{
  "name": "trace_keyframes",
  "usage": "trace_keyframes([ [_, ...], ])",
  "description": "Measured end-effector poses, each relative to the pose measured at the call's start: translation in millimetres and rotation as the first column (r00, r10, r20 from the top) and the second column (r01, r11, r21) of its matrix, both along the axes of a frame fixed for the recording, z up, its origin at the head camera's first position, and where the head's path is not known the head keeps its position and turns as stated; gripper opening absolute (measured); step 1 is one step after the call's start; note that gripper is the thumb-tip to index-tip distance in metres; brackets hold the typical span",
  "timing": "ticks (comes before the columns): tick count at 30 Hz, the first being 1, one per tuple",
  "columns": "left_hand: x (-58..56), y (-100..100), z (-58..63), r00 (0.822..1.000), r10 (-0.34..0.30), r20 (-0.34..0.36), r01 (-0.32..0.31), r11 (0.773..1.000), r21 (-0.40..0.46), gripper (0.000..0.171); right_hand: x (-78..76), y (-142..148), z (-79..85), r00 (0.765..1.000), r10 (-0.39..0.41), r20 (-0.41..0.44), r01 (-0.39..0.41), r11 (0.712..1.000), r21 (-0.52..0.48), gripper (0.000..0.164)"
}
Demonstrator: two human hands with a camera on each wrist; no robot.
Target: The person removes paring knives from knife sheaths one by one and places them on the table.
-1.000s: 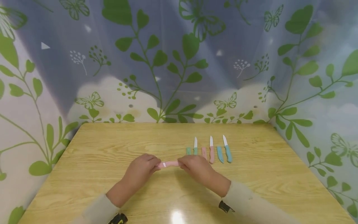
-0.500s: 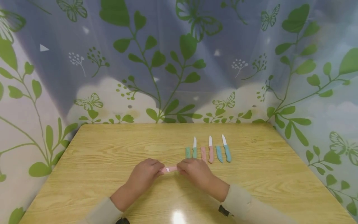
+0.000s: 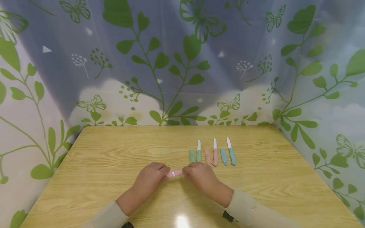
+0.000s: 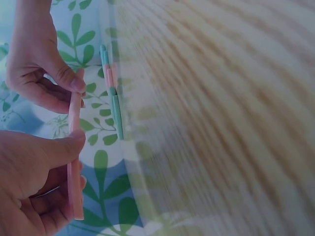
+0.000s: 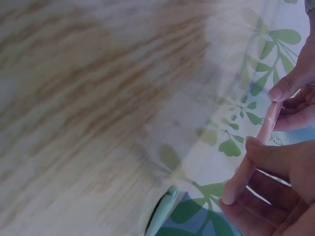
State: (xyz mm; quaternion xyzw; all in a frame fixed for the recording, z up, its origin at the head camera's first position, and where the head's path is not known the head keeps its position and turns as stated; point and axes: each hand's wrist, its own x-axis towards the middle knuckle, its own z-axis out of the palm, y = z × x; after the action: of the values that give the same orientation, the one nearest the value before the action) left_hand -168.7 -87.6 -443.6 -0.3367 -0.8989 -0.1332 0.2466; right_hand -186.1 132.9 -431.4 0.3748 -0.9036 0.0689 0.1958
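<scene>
Above the table, both hands hold a pink knife [image 3: 178, 172] that sits partly inside its pink sheath [image 3: 169, 174]. A short strip of white blade shows between handle and sheath in the head view. The left hand [image 3: 152, 177] pinches the sheath between thumb and fingers, and much of it is covered. By its handle [image 5: 237, 184], thick and rounded in the right wrist view, the knife is gripped in the right hand [image 3: 206, 179]. The left wrist view shows both hands, the left [image 4: 34, 177] nearer and the right [image 4: 42, 69] beyond, along the pink piece.
Beyond the right hand lie a green knife [image 3: 198, 148], a second pink knife [image 3: 215, 155] and a blue knife [image 3: 232, 155], blades pointing away. Left of each lies its sheath: green [image 3: 192, 156], pink [image 3: 208, 156], blue [image 3: 223, 156]. A leaf-patterned curtain surrounds the wooden table [image 3: 128, 142].
Both hands have come slightly nearer to the body with the pink knife and sheath. The left hand has moved right, so the gap between the hands is smaller. The knives lying down stay put.
</scene>
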Motion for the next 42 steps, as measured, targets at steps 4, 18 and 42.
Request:
trace_keyframes([
  [4,-0.5,1,-0.9,1.0,0.009,0.006,-0.008,1.0,-0.014,0.027,0.2,0,-0.2,1.0,0.001,0.0,-0.001,1.0,0.001,0.011],
  [18,1.7,0,1.1,0.997,0.04,0.061,-0.038,0.999,-0.028,0.025,1.9,0,-0.5,1.0,0.002,0.003,-0.002,1.0,0.0,0.011],
  [42,2.4,-3,-2.7,0.993,0.05,0.105,-0.05,0.999,-0.004,0.02,1.3,14,-4.3,0.999,-0.019,0.045,0.021,0.999,-0.03,0.01],
])
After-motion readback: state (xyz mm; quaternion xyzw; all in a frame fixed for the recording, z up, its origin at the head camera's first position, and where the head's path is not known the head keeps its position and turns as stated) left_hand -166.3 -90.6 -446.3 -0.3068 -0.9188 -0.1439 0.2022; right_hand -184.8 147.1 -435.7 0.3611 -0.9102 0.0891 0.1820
